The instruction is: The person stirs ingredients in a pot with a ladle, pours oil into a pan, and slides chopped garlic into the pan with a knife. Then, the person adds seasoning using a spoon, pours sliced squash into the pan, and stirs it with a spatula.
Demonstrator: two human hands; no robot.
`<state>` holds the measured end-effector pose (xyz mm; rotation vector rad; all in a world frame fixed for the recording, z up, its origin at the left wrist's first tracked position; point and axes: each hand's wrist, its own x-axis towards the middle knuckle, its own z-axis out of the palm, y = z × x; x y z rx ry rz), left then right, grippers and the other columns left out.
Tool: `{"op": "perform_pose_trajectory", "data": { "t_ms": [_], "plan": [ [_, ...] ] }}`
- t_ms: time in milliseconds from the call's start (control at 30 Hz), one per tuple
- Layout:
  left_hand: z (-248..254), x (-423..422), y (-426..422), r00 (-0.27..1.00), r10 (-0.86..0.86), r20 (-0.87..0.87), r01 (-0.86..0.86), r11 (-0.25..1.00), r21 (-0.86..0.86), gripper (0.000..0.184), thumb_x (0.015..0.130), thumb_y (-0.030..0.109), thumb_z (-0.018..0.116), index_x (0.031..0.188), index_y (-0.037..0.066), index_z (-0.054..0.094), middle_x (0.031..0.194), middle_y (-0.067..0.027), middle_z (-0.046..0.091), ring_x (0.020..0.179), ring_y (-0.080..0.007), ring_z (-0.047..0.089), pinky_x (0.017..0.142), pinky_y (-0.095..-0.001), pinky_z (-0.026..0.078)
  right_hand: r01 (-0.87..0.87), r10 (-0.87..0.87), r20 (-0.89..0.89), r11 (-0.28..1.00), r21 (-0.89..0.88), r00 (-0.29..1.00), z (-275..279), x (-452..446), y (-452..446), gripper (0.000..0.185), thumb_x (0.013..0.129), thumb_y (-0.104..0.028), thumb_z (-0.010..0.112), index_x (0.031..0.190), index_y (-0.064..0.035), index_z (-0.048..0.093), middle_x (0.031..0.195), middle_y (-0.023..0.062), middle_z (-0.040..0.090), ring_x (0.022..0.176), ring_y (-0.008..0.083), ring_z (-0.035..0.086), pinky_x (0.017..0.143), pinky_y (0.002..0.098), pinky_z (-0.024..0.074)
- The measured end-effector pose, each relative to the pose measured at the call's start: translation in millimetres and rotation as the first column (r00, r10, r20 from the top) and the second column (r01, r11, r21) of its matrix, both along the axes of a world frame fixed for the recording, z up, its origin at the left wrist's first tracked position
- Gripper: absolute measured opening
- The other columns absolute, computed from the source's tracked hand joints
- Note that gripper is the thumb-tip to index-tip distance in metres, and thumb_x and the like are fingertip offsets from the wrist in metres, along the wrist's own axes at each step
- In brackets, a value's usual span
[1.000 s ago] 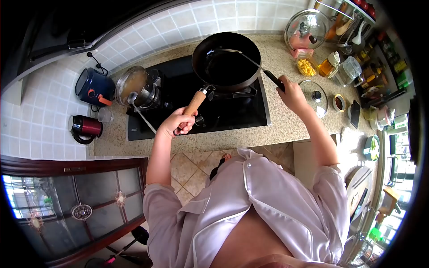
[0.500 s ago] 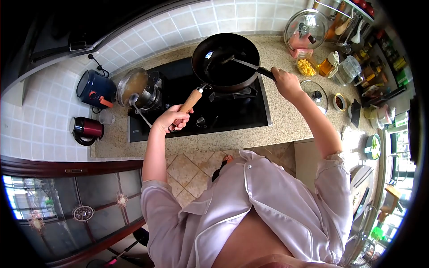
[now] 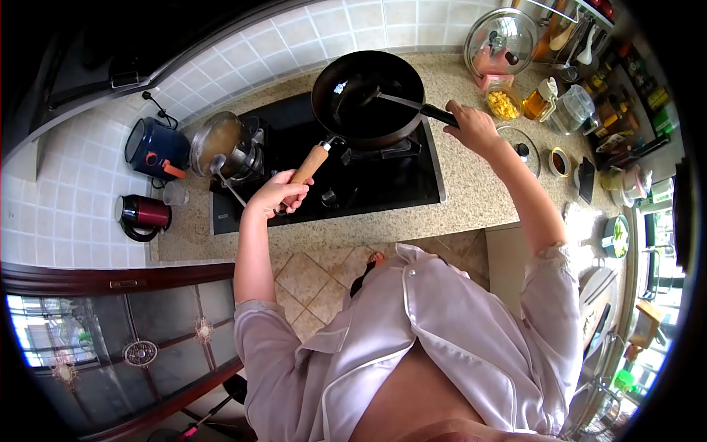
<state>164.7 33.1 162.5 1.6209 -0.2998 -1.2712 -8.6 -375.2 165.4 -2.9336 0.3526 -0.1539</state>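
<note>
A black wok (image 3: 368,118) rests over the right burner of the black stove (image 3: 368,191), its wooden handle (image 3: 310,163) pointing toward me. My left hand (image 3: 280,194) is closed around the lower end of that handle. My right hand (image 3: 473,127) grips the black handle of a metal spatula (image 3: 401,100), whose head lies inside the wok, dark and hard to make out. Inside, the wok looks dark, with a small bright reflection on its left wall. To the right, near my right forearm, lies a glass lid (image 3: 527,140).
A steel pot (image 3: 221,144) with a ladle (image 3: 219,163) in it stands left on the stove. Beyond it are a blue appliance (image 3: 156,147) and a red kettle (image 3: 147,211). At right stand a bowl of yellow food (image 3: 503,103), an oil jug (image 3: 540,99) and a sauce bowl (image 3: 560,162).
My right hand has moved up and slightly left, changing the spatula's angle and position in the wok. My left hand has shifted left and down, with the wok handle turning slightly.
</note>
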Motion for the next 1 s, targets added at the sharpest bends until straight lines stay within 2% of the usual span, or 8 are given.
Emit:
{"op": "perform_pose_trajectory", "data": {
  "t_ms": [300,467,667,867,933,1000],
  "plan": [
    [6,1,-1,0.999,0.004,0.039,-0.006,0.999,0.042,0.026,0.082,0.009,0.062,0.104,0.002,0.052,0.066,0.0008,0.049,0.047,-0.0059,0.047,0.037,-0.0193,0.034,-0.049,0.045,0.075,0.997,0.054,0.996,-6,-2,-4,0.038,0.079,-0.024,0.069,0.104,-0.0082,0.045,0.092,0.0145,0.061,0.093,0.0353,0.059,0.077,0.0441,0.0463],
    [6,6,1,0.999,-0.002,0.041,0.000,0.999,0.054,0.023,0.082,0.009,0.062,0.102,0.003,0.052,0.066,0.0012,0.049,0.047,-0.0057,0.047,0.037,-0.0194,0.034,0.034,-0.036,0.023,0.996,0.080,0.999,2,-2,-6,0.037,0.078,-0.020,0.070,0.104,-0.0078,0.046,0.093,0.0144,0.062,0.093,0.0353,0.060,0.078,0.0440,0.0462],
    [6,10,3,0.999,-0.011,0.045,0.008,0.999,0.049,0.024,0.082,0.010,0.062,0.103,0.003,0.052,0.065,0.0009,0.049,0.046,-0.0061,0.046,0.038,-0.0189,0.034,0.062,-0.066,0.052,0.995,0.076,0.996,11,-6,-15,0.035,0.077,-0.018,0.071,0.103,-0.0077,0.050,0.095,0.0137,0.063,0.094,0.0339,0.060,0.078,0.0430,0.0463],
    [8,2,7,0.969,-0.012,0.245,-0.015,0.994,0.108,0.024,0.091,0.023,0.058,0.102,0.002,0.056,0.071,-0.0025,0.058,0.054,-0.0084,0.054,0.046,-0.0207,0.041,-0.008,0.002,0.090,0.998,0.069,0.996,10,-4,-19,0.040,0.073,-0.017,0.073,0.105,-0.0080,0.050,0.095,0.0136,0.063,0.097,0.0328,0.059,0.080,0.0425,0.0461],
    [14,-7,11,0.945,0.140,0.295,-0.173,0.981,0.088,0.033,0.095,0.036,0.053,0.098,0.003,0.058,0.076,-0.0047,0.062,0.057,-0.0092,0.057,0.052,-0.0214,0.046,-0.008,0.002,0.088,0.998,0.070,0.996,6,-5,-21,0.042,0.072,-0.016,0.074,0.106,-0.0083,0.050,0.097,0.0138,0.062,0.097,0.0331,0.059,0.081,0.0426,0.0461],
    [3,-1,29,0.927,0.217,0.305,-0.237,0.971,0.028,0.039,0.095,0.041,0.049,0.098,0.003,0.058,0.078,-0.0055,0.063,0.060,-0.0103,0.059,0.055,-0.0224,0.048,-0.028,0.021,0.085,0.997,0.071,0.996,3,-3,-23,0.044,0.072,-0.016,0.074,0.108,-0.0086,0.050,0.098,0.0139,0.062,0.098,0.0334,0.059,0.081,0.0427,0.0461]
  ]
}}
